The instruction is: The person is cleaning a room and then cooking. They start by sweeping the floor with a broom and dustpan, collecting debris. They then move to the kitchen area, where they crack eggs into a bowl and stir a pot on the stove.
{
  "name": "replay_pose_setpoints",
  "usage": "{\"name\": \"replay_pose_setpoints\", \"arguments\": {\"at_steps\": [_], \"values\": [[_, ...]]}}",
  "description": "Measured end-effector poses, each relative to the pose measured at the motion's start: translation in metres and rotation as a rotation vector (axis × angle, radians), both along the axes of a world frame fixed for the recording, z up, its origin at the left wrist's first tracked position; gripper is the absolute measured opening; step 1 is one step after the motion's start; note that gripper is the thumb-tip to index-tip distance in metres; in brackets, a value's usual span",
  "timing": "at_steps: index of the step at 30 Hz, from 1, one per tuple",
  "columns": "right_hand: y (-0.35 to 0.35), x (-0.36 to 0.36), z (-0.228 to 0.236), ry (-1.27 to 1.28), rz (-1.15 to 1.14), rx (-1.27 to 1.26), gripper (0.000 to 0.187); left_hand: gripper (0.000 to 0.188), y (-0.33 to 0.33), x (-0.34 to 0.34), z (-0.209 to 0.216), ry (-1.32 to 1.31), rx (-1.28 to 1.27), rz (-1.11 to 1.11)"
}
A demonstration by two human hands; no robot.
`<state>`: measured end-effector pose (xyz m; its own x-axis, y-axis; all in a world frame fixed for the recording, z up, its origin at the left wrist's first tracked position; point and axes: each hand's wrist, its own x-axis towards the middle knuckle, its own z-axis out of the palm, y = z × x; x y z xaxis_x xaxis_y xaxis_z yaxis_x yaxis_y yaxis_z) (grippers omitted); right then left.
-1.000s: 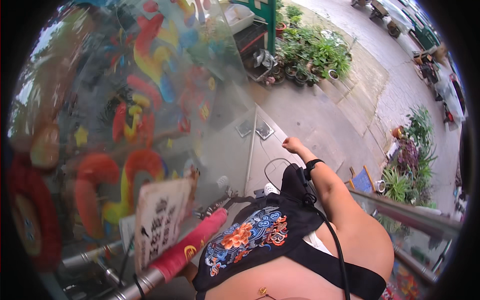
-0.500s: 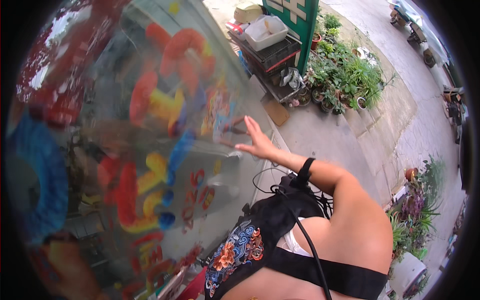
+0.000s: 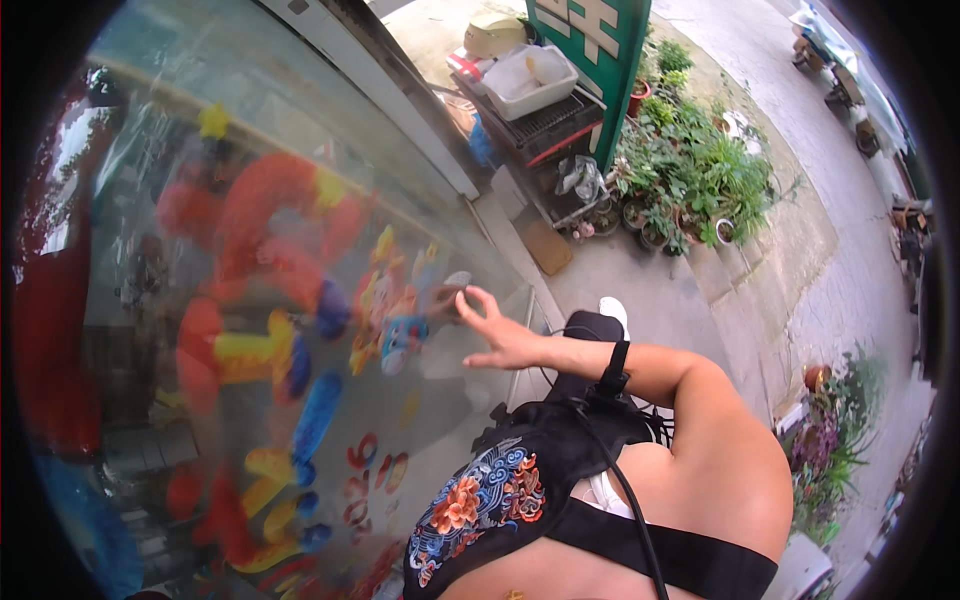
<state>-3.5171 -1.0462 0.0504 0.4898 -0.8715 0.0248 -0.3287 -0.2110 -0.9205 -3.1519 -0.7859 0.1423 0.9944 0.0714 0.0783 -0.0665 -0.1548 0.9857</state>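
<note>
My right hand (image 3: 500,332) reaches left from the right side, its fingers spread and curved, with nothing seen in them. Its fingertips are at or very near a large glass panel (image 3: 440,420); I cannot tell whether they touch. A small pale oval (image 3: 458,280) shows on the glass beside the index fingertip. Coloured balloon-like lettering in red (image 3: 275,205), yellow (image 3: 250,358) and blue (image 3: 318,412) shows on or through the glass, with a cartoon sticker (image 3: 385,315) near my fingers. My left hand is out of view.
A pale door frame (image 3: 385,90) runs past the glass. Beyond it stands a cart (image 3: 560,115) carrying a white tub (image 3: 530,82), beside a green sign (image 3: 600,50). Potted plants (image 3: 690,175) line the paving. A white shoe (image 3: 614,316) shows beyond my knee.
The glass lettering has shifted left and down in view, and more of the door frame shows. My right hand sits slightly lower, its fingers more curved. A white shoe has come into view.
</note>
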Motion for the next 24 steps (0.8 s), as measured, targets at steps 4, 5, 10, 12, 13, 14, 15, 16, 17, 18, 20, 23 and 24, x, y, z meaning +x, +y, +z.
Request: {"name": "replay_pose_setpoints", "arguments": {"at_steps": [4,5,10,12,13,14,15,16,17,18,20,23,24], "values": [[-0.007,-0.015,0.006,-0.126,0.469,0.058,0.095,0.098,0.042,-0.026,-0.027,0.054,-0.027,0.161],[-0.008,-0.017,0.011,-0.191,0.628,0.114,0.091,0.098,0.051,-0.033,-0.034,0.076,-0.033,0.192],[-0.110,-0.078,-0.010,-0.057,1.122,0.174,0.043,0.099,0.056,-0.115,-0.086,0.364,-0.207,0.209],[-0.134,-0.108,-0.040,0.165,0.892,0.137,0.038,0.104,-0.020,-0.198,-0.083,0.374,-0.127,0.002],[-0.144,-0.121,-0.051,0.269,0.701,0.085,0.037,0.105,-0.042,-0.208,-0.082,0.373,-0.145,0.004],[-0.152,-0.128,-0.049,0.301,0.528,0.096,0.033,0.106,-0.056,-0.212,-0.080,0.367,-0.161,0.013],[-0.168,-0.136,-0.069,0.189,0.444,0.096,0.032,0.106,-0.065,-0.213,-0.079,0.369,-0.177,0.000],[-0.182,-0.141,-0.071,0.042,0.305,0.278,0.030,0.106,-0.064,-0.214,-0.079,0.375,-0.162,0.026],[-0.196,-0.137,-0.065,-0.169,0.192,0.542,0.028,0.106,-0.059,-0.207,-0.079,0.376,-0.142,0.048],[-0.214,-0.135,-0.057,-0.219,0.094,0.643,0.024,0.106,-0.053,-0.204,-0.078,0.376,-0.123,0.073],[-0.264,-0.130,-0.066,-0.296,-0.034,0.645,0.027,0.107,-0.049,-0.211,-0.077,0.375,-0.102,0.098],[-0.336,-0.099,-0.083,-0.565,-0.214,0.907,0.034,0.102,-0.030,-0.216,-0.075,0.368,-0.082,0.211],[-0.364,-0.088,-0.085,-0.562,-0.289,0.948,0.037,0.100,-0.021,-0.214,-0.085,0.384,-0.097,0.247]]}}
